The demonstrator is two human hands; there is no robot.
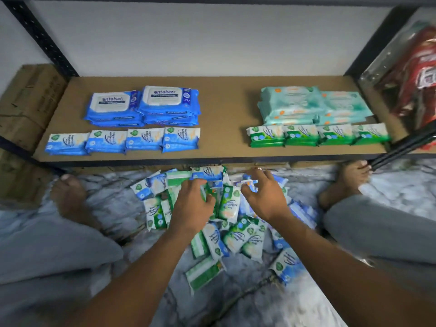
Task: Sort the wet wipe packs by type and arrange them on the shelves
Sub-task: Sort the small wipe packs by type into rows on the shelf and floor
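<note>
Approx. half done. On shelf beyond both hands, sorted: big blue packs, small blue row, teal packs, green row. Left to do: mixed pile on floor, under and nearer than hands. L hand fingers curled round a green pack. R hand just beside it, fingers bent over pile top; blurred, can't tell if gripping.

Blue and green packs lie heaped on the floor, sorted stacks line the shelf.
</note>
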